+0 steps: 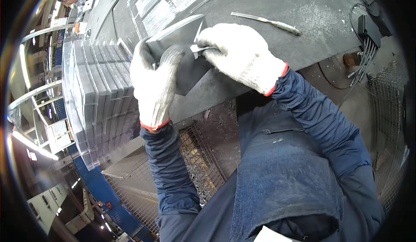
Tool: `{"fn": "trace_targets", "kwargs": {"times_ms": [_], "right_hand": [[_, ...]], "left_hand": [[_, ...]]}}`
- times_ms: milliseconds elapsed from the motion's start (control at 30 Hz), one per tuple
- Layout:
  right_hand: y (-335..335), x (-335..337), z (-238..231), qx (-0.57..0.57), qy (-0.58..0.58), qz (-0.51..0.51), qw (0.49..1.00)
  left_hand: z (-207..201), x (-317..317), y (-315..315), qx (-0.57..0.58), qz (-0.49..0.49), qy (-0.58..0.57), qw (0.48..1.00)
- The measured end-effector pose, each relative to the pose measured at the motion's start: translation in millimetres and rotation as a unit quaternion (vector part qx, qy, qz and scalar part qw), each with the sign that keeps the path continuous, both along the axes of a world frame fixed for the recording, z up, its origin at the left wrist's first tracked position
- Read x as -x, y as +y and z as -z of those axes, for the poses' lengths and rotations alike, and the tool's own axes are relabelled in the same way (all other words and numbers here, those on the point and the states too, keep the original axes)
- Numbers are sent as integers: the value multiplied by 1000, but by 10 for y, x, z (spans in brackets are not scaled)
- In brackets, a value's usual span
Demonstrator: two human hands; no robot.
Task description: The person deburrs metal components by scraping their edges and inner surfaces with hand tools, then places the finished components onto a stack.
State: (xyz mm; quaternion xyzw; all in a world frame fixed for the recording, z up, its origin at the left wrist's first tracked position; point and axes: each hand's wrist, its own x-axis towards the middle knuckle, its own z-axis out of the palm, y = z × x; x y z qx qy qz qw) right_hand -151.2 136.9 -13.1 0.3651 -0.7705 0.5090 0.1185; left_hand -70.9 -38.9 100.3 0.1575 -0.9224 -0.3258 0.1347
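Note:
Both my hands wear white knit gloves with red cuffs. My left hand (157,79) grips a dark grey, flat-sided box-shaped part (190,71), its thumb lying across the near face. The part is tilted above the near edge of the worktable. At its right edge, my right hand (238,53) is closed in a pinch around a small, pale, shiny thing (197,49); the fingers hide most of it, and its kind is unclear. Farther back on the table lies a flat metal hand tool (264,22) with a wrapped handle, touched by neither hand.
A tall stack of grey and clear plastic trays (102,86) stands left of my left hand. Clear textured plastic pieces (169,4) lie at the back of the dark worktable (318,38). Cables hang from a black box (368,30) at right. Wire mesh baskets (208,149) are below.

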Motion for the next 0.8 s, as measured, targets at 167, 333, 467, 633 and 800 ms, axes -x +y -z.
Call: {"fn": "trace_targets", "kwargs": {"times_ms": [167, 333, 467, 633, 800], "right_hand": [[51, -141, -99, -64, 91, -60, 992], [195, -309, -97, -84, 125, -85, 985], [52, -412, -116, -97, 103, -25, 990], [232, -529, -133, -155, -81, -61, 983], [146, -482, -23, -150, 142, -7, 978]], "left_hand": [[305, -271, -166, -102, -67, 89, 989], [282, -547, 5, -112, -92, 34, 989], [312, -540, 122, -155, -54, 71, 984], [437, -657, 53, -180, -90, 104, 974], [439, -635, 216, -146, -24, 102, 984]]}}
